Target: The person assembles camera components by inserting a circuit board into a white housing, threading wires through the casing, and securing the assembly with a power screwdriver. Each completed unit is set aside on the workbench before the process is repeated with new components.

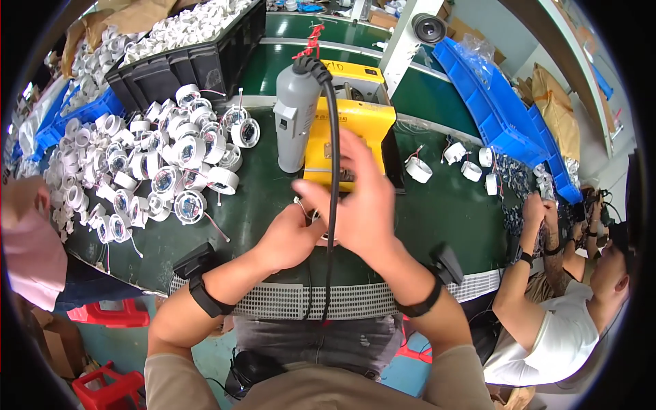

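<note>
My left hand [288, 238] is closed just above the green table, its fingers pinching a small white part with a wire. Most of that part is hidden by my hands. Beside it, my right hand [365, 205] is raised with fingers apart, somewhat blurred, and appears to hold nothing. A black cable [334, 147] hangs down in front of my right hand from the top of a grey electric screwdriver [295, 116], which is suspended by a red cord [313, 42]. Behind my right hand stands a yellow machine [372, 123].
White round housings [188, 150] with circuit boards and wires are heaped at left, before a black crate [184, 72] of white parts. Several white rings [418, 169] lie at right, near blue bins [506, 126]. Other people sit at both sides; a perforated strip [273, 301] edges the table.
</note>
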A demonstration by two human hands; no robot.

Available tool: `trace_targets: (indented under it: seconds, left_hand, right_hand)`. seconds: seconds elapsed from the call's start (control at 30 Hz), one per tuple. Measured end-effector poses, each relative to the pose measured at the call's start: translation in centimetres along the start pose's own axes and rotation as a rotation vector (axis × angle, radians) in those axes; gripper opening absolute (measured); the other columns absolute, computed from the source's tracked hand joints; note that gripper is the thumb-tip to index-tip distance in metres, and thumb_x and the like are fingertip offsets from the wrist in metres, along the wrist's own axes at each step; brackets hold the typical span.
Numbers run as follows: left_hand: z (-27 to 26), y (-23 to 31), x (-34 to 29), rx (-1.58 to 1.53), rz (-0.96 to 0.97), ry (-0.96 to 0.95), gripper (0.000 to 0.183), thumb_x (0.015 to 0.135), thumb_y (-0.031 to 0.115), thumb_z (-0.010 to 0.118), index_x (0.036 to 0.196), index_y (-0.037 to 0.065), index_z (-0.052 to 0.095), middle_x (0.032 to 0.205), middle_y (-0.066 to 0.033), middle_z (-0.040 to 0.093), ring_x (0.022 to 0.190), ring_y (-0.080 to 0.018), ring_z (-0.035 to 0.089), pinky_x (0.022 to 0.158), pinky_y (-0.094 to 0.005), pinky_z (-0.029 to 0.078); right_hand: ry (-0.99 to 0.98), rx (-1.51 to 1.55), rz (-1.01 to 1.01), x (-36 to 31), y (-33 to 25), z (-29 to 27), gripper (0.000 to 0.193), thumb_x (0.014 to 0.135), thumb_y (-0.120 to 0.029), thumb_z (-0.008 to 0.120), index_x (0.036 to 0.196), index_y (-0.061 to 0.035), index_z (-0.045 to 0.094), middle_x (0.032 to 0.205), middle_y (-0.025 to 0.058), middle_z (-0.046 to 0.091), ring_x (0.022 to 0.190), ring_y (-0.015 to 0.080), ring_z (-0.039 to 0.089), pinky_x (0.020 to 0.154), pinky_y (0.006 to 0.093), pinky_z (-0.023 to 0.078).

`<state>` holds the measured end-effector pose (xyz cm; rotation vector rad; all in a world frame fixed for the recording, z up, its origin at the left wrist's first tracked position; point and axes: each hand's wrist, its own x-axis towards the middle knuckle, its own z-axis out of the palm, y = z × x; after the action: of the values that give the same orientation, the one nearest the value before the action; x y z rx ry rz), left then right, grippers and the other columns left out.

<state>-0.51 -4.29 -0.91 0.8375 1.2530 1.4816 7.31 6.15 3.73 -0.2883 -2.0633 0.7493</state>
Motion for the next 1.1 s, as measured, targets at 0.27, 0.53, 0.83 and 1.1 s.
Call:
trace_targets:
  seconds: [0.27, 0.53, 0.83, 1.1]
  left_hand:
    - [-0.5, -0.7, 0.2, -0.091, -0.130, 0.133, 0.030, 0.095, 0.007, 0.044, 0.123, -0.004, 0.047, 0.112, -0.0120, 0.057, 0.101, -0.0207, 0.061, 0.080, -0.0346, 0.058]
    - [-0.3, -0.4, 0.6, -0.030, -0.203, 0.132, 0.035, 0.097, 0.009, 0.044, 0.129, -0.005, 0.042, 0.101, -0.0102, 0.059, 0.083, -0.0181, 0.064, 0.079, -0.0315, 0.058]
    - [-0.4, -0.3, 0.5, -0.066, -0.206, 0.163, 0.033, 0.097, 0.008, 0.044, 0.127, -0.006, 0.043, 0.103, -0.0109, 0.058, 0.084, -0.0194, 0.064, 0.078, -0.0324, 0.058]
    - [-0.2, -0.2, 0.7, -0.090, -0.221, 0.199, 0.029, 0.097, 0.007, 0.043, 0.123, -0.006, 0.043, 0.105, -0.0118, 0.056, 0.084, -0.0208, 0.064, 0.080, -0.0329, 0.059]
  right_hand:
    - [0.221, 0.558, -0.085, 2.9, -0.5, 4.1, 0.054, 0.085, -0.007, 0.056, 0.132, 0.0046, 0.032, 0.079, 0.0080, 0.057, 0.064, 0.0162, 0.059, 0.062, 0.0292, 0.050]
    - [0.443, 0.550, 0.115, 6.0, 1.2, -0.2, 0.041, 0.093, -0.014, 0.049, 0.127, 0.0036, 0.036, 0.057, 0.0073, 0.049, 0.043, 0.0142, 0.046, 0.045, 0.0278, 0.040]
    - [0.430, 0.511, 0.152, 5.8, 1.0, 0.8, 0.031, 0.093, -0.014, 0.052, 0.117, 0.0019, 0.041, 0.057, 0.0059, 0.048, 0.044, 0.0142, 0.046, 0.044, 0.0285, 0.040]
    - [0.367, 0.567, 0.219, 4.6, -0.1, 0.3, 0.028, 0.094, -0.013, 0.048, 0.116, 0.0006, 0.039, 0.058, 0.0064, 0.047, 0.043, 0.0144, 0.045, 0.042, 0.0283, 0.040]
